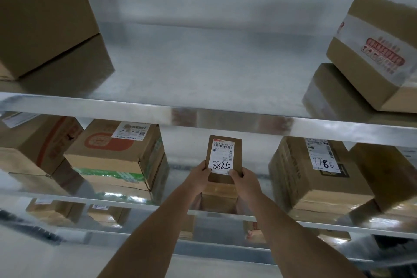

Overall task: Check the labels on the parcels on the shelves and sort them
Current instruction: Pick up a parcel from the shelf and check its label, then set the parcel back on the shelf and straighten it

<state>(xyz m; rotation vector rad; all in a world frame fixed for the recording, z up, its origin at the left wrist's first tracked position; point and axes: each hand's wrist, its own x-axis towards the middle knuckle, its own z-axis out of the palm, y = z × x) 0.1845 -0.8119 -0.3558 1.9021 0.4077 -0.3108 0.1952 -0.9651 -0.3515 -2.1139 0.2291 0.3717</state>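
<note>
Shelving: a shiny grey sheet-metal rack with at least three tiers; its surfaces mirror the cartons standing on them
Top tier: a large plain brown cardboard carton at far left; a brown carton banded with white tape and red print at far right, tilted; the stretch between them is bare metal
Middle tier, left: a brown carton with an orange emblem, green tape and a white label; just beside it a carton with red markings
Middle tier, right: a brown carton whose white label reads 7786 in handwriting; a plain carton close against it
Held parcel: a small flat brown cardboard parcel upright in the middle-tier gap between those cartons; white barcode label, handwritten 8825
Left hand: grips the parcel's lower left edge, thumb on the front
Right hand: grips the lower right corner, thumb on the label
</note>
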